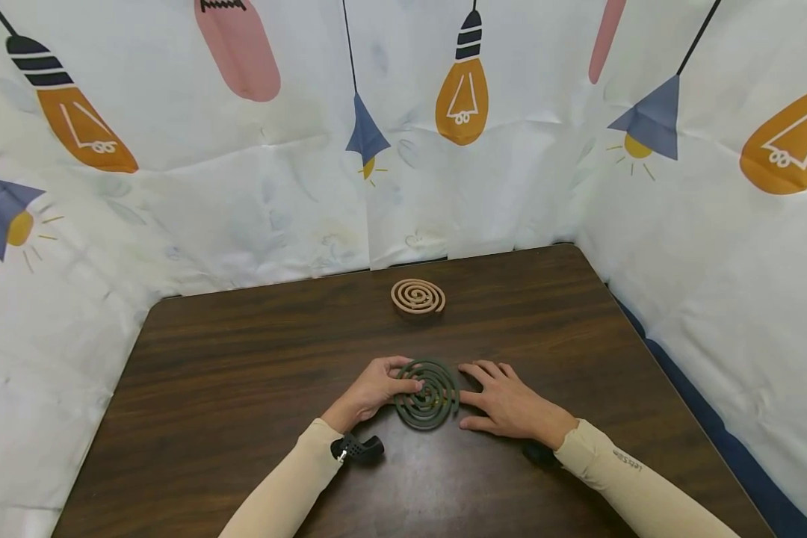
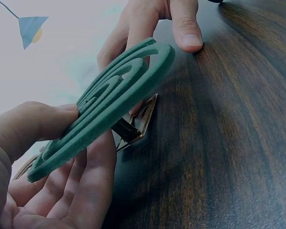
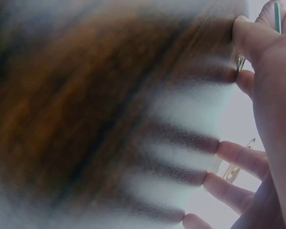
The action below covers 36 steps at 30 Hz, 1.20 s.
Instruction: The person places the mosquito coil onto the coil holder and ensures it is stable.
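Note:
My left hand (image 1: 375,388) holds a green mosquito coil (image 2: 105,122), thumb on top and fingers underneath. In the left wrist view the coil is tilted above the table. Under it a small gold-coloured metal stand (image 2: 150,113) shows in part, the rest covered by the coil and fingers. Just to the coil's right is my right hand (image 1: 514,405), fingers spread and fingertips down on the tabletop. Its index finger reaches toward the stand; whether it touches cannot be made out. A tan mosquito coil (image 1: 418,297) sits farther back, slightly raised over its shadow.
The dark wood-grain table (image 1: 255,359) has rounded far corners. White cloth (image 1: 276,194) printed with lamps and bulbs hangs behind it and at both sides. Black straps are on both wrists, the left strap (image 1: 362,450) showing more. Dark blue fabric (image 1: 706,411) lies beyond the right edge.

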Available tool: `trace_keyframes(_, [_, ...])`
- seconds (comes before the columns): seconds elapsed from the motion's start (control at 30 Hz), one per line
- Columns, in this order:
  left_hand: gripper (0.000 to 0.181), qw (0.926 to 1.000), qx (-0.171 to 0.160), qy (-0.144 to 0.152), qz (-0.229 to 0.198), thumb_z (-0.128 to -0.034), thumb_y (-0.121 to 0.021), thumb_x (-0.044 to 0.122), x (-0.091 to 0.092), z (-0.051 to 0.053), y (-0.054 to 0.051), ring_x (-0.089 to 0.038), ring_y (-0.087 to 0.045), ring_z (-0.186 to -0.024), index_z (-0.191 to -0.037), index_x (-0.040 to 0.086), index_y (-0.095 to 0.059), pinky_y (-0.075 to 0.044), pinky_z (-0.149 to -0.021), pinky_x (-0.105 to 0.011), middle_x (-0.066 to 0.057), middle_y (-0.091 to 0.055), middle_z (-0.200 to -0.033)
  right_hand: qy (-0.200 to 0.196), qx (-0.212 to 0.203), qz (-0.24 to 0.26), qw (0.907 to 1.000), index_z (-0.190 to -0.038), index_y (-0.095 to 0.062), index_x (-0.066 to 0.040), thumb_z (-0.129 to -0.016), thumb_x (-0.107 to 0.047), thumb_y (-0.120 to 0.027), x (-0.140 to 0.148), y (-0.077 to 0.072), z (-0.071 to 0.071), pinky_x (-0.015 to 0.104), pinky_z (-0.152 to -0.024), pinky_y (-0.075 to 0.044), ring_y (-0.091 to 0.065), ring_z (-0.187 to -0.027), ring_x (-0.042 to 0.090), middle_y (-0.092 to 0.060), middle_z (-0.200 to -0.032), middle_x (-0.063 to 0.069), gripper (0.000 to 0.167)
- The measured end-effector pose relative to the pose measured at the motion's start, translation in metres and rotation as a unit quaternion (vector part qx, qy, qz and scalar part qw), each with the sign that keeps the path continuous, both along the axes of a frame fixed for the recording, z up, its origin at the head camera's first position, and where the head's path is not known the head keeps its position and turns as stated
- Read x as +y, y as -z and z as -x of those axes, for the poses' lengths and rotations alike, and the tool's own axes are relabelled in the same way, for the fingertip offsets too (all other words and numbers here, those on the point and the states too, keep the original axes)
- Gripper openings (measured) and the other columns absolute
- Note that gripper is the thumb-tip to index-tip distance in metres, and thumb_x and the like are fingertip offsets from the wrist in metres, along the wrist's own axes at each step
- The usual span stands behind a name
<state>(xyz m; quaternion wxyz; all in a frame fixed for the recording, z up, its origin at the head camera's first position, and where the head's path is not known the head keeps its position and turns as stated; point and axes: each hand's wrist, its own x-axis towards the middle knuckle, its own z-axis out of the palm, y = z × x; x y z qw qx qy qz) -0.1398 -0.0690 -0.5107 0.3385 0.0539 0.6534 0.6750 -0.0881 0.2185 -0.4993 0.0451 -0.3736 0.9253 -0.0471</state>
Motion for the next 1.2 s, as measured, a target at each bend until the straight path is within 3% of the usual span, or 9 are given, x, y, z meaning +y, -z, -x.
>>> trace_keyframes(0.77, [0.049,0.9999,-0.01,0.008,-0.005,-0.0942,-0.073,0.005,0.0038,-0.0017,-0.0001,-0.01,-0.075,-0.077,-0.138,-0.006,-0.055,-0.063,-0.066,-0.025,0.001,-0.077,-0.094,-0.002,0.005,-0.009,0.9999,-0.142,-0.062,-0.035,-0.101,-0.066,-0.049,0.001,0.0032,0.0006,0.062,-0.104,-0.046,-0.042,-0.145,0.037,-0.041,-0.161,0.012,0.053])
trace_keyframes(1.2, [0.047,1.0,-0.009,0.004,-0.001,-0.0944,-0.073,0.006,0.0014,-0.0015,-0.001,-0.008,-0.073,-0.072,-0.137,-0.006,-0.056,-0.061,-0.062,-0.023,0.004,-0.076,-0.089,0.003,-0.005,-0.012,0.9999,-0.15,-0.054,-0.039,-0.101,-0.068,-0.046,0.0005,0.0029,0.0006,0.062,-0.105,-0.045,-0.041,-0.146,0.037,-0.039,-0.162,0.012,0.057])
